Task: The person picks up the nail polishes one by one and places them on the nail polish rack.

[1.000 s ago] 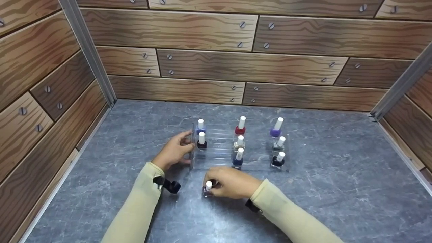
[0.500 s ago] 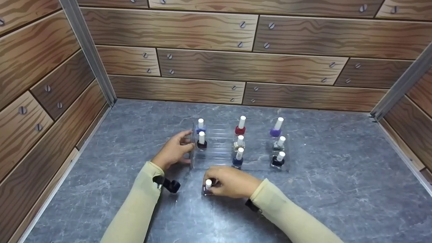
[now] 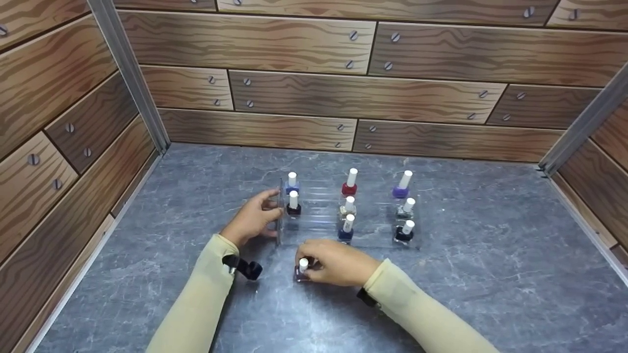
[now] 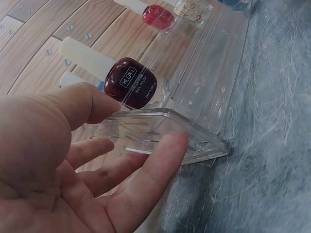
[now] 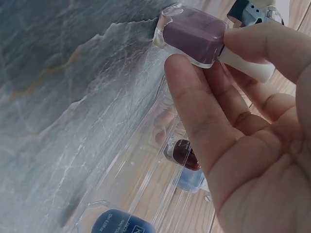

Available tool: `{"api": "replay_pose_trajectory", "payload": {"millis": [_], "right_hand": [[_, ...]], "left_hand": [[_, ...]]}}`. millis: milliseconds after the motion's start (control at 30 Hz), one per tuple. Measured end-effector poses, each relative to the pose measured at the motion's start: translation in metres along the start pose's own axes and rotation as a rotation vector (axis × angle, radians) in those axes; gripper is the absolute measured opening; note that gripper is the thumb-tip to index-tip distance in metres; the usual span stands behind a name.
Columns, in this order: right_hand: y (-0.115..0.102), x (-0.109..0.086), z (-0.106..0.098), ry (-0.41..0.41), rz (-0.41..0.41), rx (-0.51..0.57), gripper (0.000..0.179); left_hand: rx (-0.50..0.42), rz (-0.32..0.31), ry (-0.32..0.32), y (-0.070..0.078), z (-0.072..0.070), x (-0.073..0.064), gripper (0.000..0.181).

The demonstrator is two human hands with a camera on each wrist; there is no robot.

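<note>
My right hand [image 3: 336, 264] pinches a mauve nail polish bottle [image 5: 192, 34] with a white cap between thumb and fingers, low over the table in front of the rack. My left hand [image 3: 250, 218] is at the left end of a clear stepped acrylic rack [image 3: 316, 220], with spread fingers touching its end panel [image 4: 146, 119]. Near that end stand a dark red nail polish bottle [image 4: 130, 82] and a light blue one [image 3: 292, 188]. A dark blue nail polish bottle [image 3: 346, 234] is on the front step, just behind my right hand.
Also on the rack are red [image 3: 349, 188], purple [image 3: 400, 191], pale glitter [image 3: 348, 211], clear glitter [image 3: 405, 212] and black [image 3: 404, 235] nail polish bottles. A grey marbled table [image 3: 481, 245] lies beneath, with wood-patterned walls [image 3: 294, 90] at the back and sides.
My right hand and the mauve bottle have shifted very slightly away from me, toward the rack. The left hand and the rack look unchanged.
</note>
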State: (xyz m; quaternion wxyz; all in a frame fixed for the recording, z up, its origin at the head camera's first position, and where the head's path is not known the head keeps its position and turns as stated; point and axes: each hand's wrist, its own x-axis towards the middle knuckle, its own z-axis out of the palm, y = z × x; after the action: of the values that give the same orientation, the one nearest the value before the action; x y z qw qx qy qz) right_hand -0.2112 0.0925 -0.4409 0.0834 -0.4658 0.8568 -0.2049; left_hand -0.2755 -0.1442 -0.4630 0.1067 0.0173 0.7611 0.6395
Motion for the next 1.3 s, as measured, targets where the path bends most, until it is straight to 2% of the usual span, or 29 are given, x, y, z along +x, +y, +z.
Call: {"api": "replay_pose_trajectory", "payload": {"millis": [400,567,700,800,1133,1300], "right_hand": [[0.003,-0.002,0.000,-0.020,0.030,0.033,0.012],[0.003,-0.002,-0.002,-0.006,0.003,0.012,0.010],[0.004,-0.002,-0.005,0.046,-0.031,0.019,0.009],[0.004,-0.002,-0.007,0.091,-0.029,0.064,0.012],[0.004,-0.002,-0.011,0.217,0.030,0.243,0.017],[0.004,-0.003,-0.023,0.271,0.057,0.308,0.018]], "left_hand": [[-0.015,0.003,-0.009,-0.002,0.002,0.003,0.063],[-0.014,0.003,-0.014,0.000,0.003,0.003,0.063],[-0.003,0.009,-0.014,0.000,0.003,0.004,0.062],[0.004,0.011,-0.010,-0.001,0.003,0.006,0.060],[0.001,-0.006,-0.007,-0.005,0.003,0.004,0.055],[-0.002,-0.012,0.009,-0.005,0.001,0.003,0.053]]}}
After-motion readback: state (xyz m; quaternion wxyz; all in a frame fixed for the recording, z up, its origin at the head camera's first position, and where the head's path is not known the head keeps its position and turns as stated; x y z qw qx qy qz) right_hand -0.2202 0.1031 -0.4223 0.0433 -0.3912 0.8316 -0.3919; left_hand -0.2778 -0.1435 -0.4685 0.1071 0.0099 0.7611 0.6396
